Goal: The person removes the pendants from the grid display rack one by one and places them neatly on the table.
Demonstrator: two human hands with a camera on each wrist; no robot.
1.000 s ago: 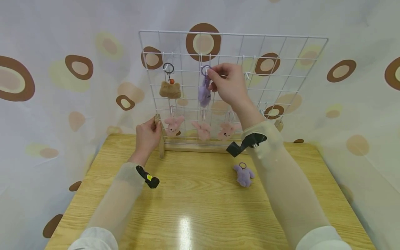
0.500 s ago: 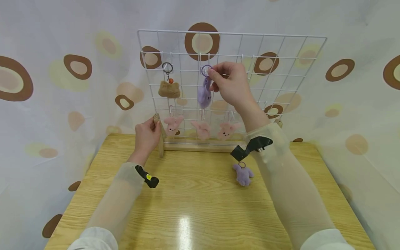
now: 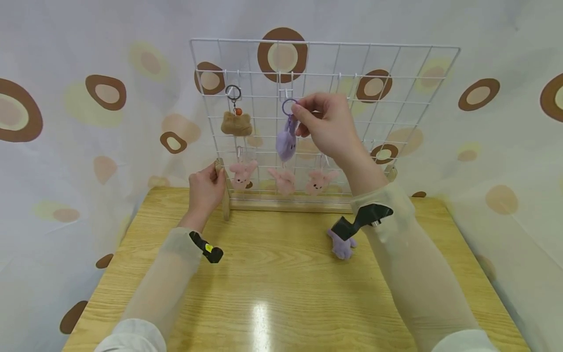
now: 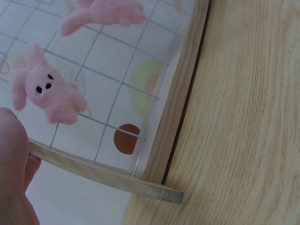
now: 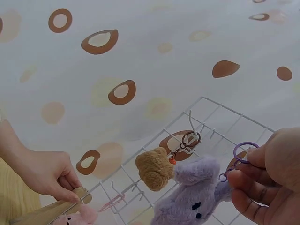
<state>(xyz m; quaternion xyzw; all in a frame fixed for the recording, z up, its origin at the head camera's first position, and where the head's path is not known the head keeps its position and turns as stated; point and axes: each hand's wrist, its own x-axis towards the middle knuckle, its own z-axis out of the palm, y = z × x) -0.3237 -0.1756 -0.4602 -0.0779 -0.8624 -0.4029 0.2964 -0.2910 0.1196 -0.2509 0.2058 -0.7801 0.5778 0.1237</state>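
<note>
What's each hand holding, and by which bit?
Right hand: fingers pinch the purple toy by its ring. Left hand: fingers grip a wooden post near its top.

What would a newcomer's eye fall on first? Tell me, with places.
Likely the lilac plush, its ring pinched by the right hand in front of the white wire grid. Next come the three pink plushes hanging below and the brown plush hanging at the grid's upper left.

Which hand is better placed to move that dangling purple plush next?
Probably the right hand: its fingers pinch the purple ring from which the purple plush dangles. The left hand is lower, gripping the wooden stand.
</note>
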